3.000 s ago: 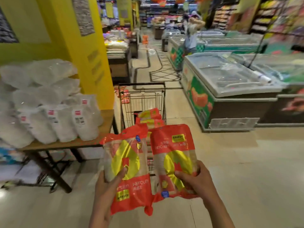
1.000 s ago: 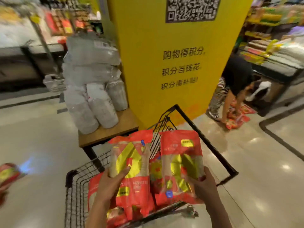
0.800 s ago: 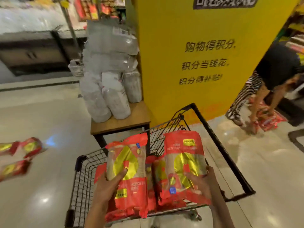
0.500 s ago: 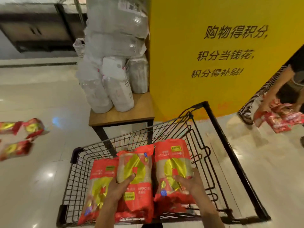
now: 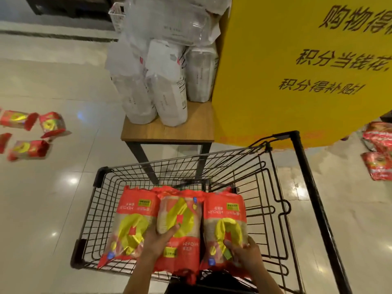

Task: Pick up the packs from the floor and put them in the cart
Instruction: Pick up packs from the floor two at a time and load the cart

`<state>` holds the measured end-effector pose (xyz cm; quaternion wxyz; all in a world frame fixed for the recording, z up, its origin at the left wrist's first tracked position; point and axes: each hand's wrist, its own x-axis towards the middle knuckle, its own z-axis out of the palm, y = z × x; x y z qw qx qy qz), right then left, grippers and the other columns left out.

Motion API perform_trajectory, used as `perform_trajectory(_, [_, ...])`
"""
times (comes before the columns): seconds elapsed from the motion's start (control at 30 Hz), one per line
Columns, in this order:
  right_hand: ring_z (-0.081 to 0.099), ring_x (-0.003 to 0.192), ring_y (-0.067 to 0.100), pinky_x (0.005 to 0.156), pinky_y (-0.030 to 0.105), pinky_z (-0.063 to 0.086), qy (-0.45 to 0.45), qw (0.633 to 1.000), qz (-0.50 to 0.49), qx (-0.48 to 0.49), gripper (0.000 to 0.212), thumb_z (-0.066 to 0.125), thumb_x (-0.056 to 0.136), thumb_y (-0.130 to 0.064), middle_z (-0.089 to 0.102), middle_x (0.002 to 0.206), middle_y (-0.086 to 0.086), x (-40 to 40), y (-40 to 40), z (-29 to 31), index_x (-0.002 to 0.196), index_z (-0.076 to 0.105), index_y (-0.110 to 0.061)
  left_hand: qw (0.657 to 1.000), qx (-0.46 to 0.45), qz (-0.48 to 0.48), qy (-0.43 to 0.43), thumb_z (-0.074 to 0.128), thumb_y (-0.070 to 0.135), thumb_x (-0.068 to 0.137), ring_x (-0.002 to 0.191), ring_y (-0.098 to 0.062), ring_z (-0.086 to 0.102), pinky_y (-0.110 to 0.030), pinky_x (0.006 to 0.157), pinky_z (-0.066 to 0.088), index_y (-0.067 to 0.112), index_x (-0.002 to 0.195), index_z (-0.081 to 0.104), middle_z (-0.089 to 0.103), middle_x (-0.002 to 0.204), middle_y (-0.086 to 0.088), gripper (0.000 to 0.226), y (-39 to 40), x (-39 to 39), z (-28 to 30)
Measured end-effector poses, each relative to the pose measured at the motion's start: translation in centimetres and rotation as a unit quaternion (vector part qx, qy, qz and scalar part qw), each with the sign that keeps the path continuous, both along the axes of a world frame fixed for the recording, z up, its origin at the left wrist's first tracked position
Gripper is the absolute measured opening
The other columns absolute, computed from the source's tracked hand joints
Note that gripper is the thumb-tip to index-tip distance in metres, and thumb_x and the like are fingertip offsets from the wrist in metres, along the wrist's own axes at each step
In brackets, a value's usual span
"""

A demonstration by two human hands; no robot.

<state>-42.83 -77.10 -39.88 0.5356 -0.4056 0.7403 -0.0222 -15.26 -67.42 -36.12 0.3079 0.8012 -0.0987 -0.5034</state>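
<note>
Head view: we look down into a black wire cart (image 5: 265,187), and we place everything by it.
Left hand: our left hand (image 5: 158,242) is inside the cart, its fingers (image 5: 169,229) curled onto the face of the middle pack (image 5: 180,221) and gripping it.
Right hand: our right hand (image 5: 244,253) is also inside the cart, its fingers (image 5: 229,245) wrapped round the lower end of the right pack (image 5: 224,221), gripping it.
Middle pack: red and yellow, lying lengthwise in the cart basket, overlapping the packs at either side.
Right pack: in the cart, touching the middle pack, its printed label upside down to us.
Third pack: a further pack (image 5: 131,223) lies in the cart at the left of the middle one, with no hand holding it.
Floor packs left: well to the left of the cart, several red packs (image 5: 29,132) lie scattered on the pale tiled floor (image 5: 53,198), blurred.
Floor packs right: to the right of the cart, beyond its handle (image 5: 314,198), more red packs (image 5: 377,153) lie on the floor.
Bench: a wooden bench (image 5: 169,132) stands just beyond the far end of the cart, its dark legs seen through the wire.
Bench load: stacked white plastic-wrapped bundles (image 5: 165,71) stand on the bench.
Pillar: a yellow pillar (image 5: 297,71) with black printed characters rises beyond the cart, beside the bench.
</note>
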Motion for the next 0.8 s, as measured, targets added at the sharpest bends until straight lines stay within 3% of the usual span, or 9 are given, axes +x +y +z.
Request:
perform_trajectory(0.1, [0.071, 0.092, 0.027, 0.078, 0.032, 0.054, 0.043, 0.996, 0.075, -0.015, 0.087, 0.087, 0.041, -0.071, 0.074, 0.096, 0.006, 0.2, 0.1, 0.1, 0.105, 0.066, -0.016, 1.0, -0.018, 0.008, -0.011, 0.086, 0.042, 0.076, 0.107, -0.024, 0.063, -0.032, 0.092, 0.049, 0.021, 0.128, 0.054, 0.067, 0.103, 0.01, 0.065, 0.3, -0.4, -0.6])
perform_trajectory(0.2, [0.07, 0.104, 0.03, 0.083, 0.032, 0.052, 0.062, 0.993, 0.101, -0.021, 0.065, 0.089, 0.069, -0.048, 0.075, 0.11, 0.015, -0.1, 0.2, -0.9, 0.115, 0.069, -0.007, 1.0, 0.001, 0.002, -0.023, 0.083, 0.074, 0.054, 0.108, -0.023, 0.068, -0.044, 0.098, 0.055, 0.02, 0.127, 0.063, 0.073, 0.113, 0.003, 0.093, 0.8, -0.2, -3.5])
perform_trajectory(0.3, [0.071, 0.095, 0.029, 0.074, 0.029, 0.049, 0.081, 0.99, 0.113, -0.025, 0.061, 0.088, 0.072, -0.045, 0.074, 0.098, 0.012, -0.3, 0.2, -1.5, 0.113, 0.068, -0.004, 0.999, 0.013, -0.006, -0.04, 0.08, 0.083, 0.048, 0.109, -0.022, 0.068, -0.047, 0.097, 0.057, 0.028, 0.119, 0.064, 0.073, 0.113, 0.003, 0.091, 1.6, 0.0, -7.7])
perform_trajectory(0.4, [0.065, 0.078, 0.023, 0.065, 0.027, 0.046, 0.079, 0.99, 0.114, -0.033, 0.063, 0.089, 0.07, -0.046, 0.07, 0.087, 0.006, -0.3, 0.4, -2.1, 0.112, 0.067, -0.004, 0.997, 0.017, -0.013, -0.07, 0.079, 0.083, 0.048, 0.112, -0.025, 0.065, -0.048, 0.099, 0.055, 0.022, 0.126, 0.06, 0.07, 0.118, 0.0, 0.101, 1.4, -0.6, -7.9])
perform_trajectory(0.53, [0.069, 0.088, 0.029, 0.067, 0.027, 0.043, 0.078, 0.989, 0.11, -0.054, 0.065, 0.089, 0.069, -0.048, 0.074, 0.099, 0.013, -0.1, 0.6, -2.1, 0.109, 0.068, -0.002, 0.995, 0.036, -0.023, -0.091, 0.074, 0.09, 0.044, 0.123, -0.031, 0.059, -0.051, 0.103, 0.052, 0.016, 0.139, 0.052, 0.064, 0.132, -0.005, 0.123, 1.6, -0.4, -10.1])
perform_trajectory(0.6, [0.068, 0.08, 0.025, 0.061, 0.027, 0.044, 0.071, 0.989, 0.113, -0.06, 0.061, 0.088, 0.068, -0.051, 0.074, 0.093, 0.01, -0.3, 0.7, -1.7, 0.105, 0.07, -0.005, 0.99, 0.054, -0.04, -0.12, 0.07, 0.095, 0.044, 0.131, -0.032, 0.053, -0.053, 0.106, 0.049, 0.016, 0.144, 0.046, 0.058, 0.141, -0.007, 0.129, 1.4, -0.4, -10.4])
perform_trajectory(0.67, [0.068, 0.068, 0.013, 0.054, 0.024, 0.047, 0.057, 0.988, 0.122, -0.074, 0.052, 0.087, 0.069, -0.05, 0.074, 0.081, 0.003, -0.5, 1.0, -1.3, 0.099, 0.074, -0.009, 0.981, 0.064, -0.072, -0.168, 0.071, 0.085, 0.06, 0.135, -0.036, 0.047, -0.053, 0.11, 0.044, 0.009, 0.146, 0.04, 0.05, 0.145, -0.013, 0.119, 0.7, -1.6, -6.8])
perform_trajectory(0.73, [0.065, 0.059, 0.002, 0.049, 0.012, 0.044, 0.047, 0.986, 0.132, -0.094, 0.048, 0.086, 0.068, -0.049, 0.072, 0.074, -0.002, -0.8, 1.0, -1.1, 0.095, 0.078, -0.011, 0.956, 0.083, -0.14, -0.243, 0.07, 0.066, 0.079, 0.132, -0.038, 0.048, -0.049, 0.108, 0.044, 0.004, 0.139, 0.042, 0.049, 0.141, -0.018, 0.092, -0.2, -2.9, -2.8])
perform_trajectory(0.8, [0.065, 0.065, 0.007, 0.052, 0.014, 0.048, 0.065, 0.982, 0.146, -0.102, 0.062, 0.083, 0.061, -0.056, 0.071, 0.081, 0.001, -1.0, 0.8, -0.8, 0.101, 0.076, -0.009, 0.932, 0.088, -0.186, -0.297, 0.068, 0.058, 0.085, 0.131, -0.037, 0.048, -0.047, 0.108, 0.043, 0.005, 0.138, 0.042, 0.05, 0.139, -0.019, 0.08, -0.6, -3.9, -0.8])
